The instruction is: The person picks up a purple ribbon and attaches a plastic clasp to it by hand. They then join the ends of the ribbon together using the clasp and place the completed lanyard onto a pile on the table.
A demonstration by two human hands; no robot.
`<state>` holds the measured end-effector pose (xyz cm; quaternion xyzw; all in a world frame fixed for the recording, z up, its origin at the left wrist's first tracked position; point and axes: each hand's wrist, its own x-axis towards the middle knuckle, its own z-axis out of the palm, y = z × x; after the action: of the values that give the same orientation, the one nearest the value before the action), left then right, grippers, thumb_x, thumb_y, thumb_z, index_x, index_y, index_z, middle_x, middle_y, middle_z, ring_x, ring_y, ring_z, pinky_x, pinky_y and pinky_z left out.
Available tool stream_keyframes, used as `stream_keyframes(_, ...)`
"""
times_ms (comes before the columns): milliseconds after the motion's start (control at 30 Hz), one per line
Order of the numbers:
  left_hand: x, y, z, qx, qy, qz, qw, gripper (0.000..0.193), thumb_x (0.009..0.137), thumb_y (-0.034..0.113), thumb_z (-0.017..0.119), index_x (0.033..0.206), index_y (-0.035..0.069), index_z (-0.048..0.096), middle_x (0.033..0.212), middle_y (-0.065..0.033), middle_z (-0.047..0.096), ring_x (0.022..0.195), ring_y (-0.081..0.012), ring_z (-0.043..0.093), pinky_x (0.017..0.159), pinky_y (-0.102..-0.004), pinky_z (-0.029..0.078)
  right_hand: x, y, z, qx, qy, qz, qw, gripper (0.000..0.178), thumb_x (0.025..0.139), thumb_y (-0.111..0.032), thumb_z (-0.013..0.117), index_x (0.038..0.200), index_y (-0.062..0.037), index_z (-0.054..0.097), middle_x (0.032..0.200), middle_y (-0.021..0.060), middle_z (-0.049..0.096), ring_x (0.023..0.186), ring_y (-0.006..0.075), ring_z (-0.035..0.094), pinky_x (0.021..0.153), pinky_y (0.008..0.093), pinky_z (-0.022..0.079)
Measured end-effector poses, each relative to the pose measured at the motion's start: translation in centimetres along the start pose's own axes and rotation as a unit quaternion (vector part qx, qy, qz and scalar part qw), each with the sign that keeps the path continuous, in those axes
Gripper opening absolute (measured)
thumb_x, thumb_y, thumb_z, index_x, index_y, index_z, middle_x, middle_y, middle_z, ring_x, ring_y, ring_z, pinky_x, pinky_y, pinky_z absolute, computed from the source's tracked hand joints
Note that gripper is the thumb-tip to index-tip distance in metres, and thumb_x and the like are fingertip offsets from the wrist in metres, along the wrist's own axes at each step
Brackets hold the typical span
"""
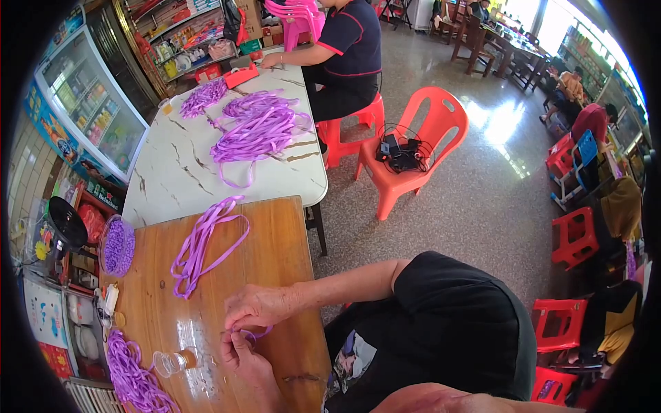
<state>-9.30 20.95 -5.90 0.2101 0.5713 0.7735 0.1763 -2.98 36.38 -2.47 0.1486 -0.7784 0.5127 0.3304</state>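
A: Your fingers?
B: Your right hand (260,305) and left hand (242,358) both pinch a purple ribbon loop (253,334), held just above the wooden table (275,241), near the small bottle (172,361).

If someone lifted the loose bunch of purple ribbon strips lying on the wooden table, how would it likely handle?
The purple ribbon strips would probably hang limp, since they lie in slack loops on the wooden table. They look thin and flat, so likely very light. Loose strands may slide apart or snag.
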Motion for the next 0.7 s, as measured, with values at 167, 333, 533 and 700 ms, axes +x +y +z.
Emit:
stream_keyframes(167,-0.2,-0.3,0.0,0.026,0.010,0.020,0.999,0.011,0.087,0.014,0.057,0.086,0.004,0.056,0.068,0.0037,0.050,0.054,-0.0014,0.037,0.047,-0.0159,0.028,-0.2,-0.1,0.0,0.012,-0.016,-0.025,0.999,0.009,0.079,-0.008,0.061,0.088,-0.0048,0.061,0.078,0.0073,0.061,0.075,0.0264,0.057,0.064,0.0353,0.047)
stream_keyframes(333,0.2,-0.3,0.3,-0.018,-0.009,-0.010,1.000,0.012,0.088,0.015,0.057,0.083,0.004,0.056,0.067,0.0032,0.051,0.054,-0.0020,0.037,0.047,-0.0167,0.028,-0.5,0.1,-0.4,0.002,-0.034,-0.025,0.999,0.011,0.079,-0.008,0.060,0.090,-0.0048,0.061,0.080,0.0077,0.061,0.076,0.0264,0.058,0.064,0.0356,0.047)
stream_keyframes(533,0.6,0.0,-0.7,-0.048,-0.078,-0.011,0.996,0.019,0.090,0.019,0.054,0.075,0.007,0.054,0.057,0.0057,0.042,0.049,-0.0019,0.032,0.044,-0.0186,0.022,-0.1,0.4,0.0,-0.003,-0.035,-0.053,0.998,0.013,0.078,-0.008,0.062,0.090,-0.0057,0.062,0.079,0.0078,0.060,0.076,0.0259,0.058,0.063,0.0355,0.046)
stream_keyframes(700,0.7,-0.2,-0.6,0.005,-0.077,-0.002,0.997,0.022,0.090,0.020,0.053,0.072,0.008,0.052,0.054,0.0076,0.038,0.047,-0.0016,0.029,0.044,-0.0194,0.021,-0.1,0.3,-0.6,0.028,-0.048,-0.045,0.997,0.012,0.076,-0.009,0.063,0.088,-0.0056,0.062,0.077,0.0072,0.060,0.075,0.0254,0.057,0.063,0.0350,0.046)
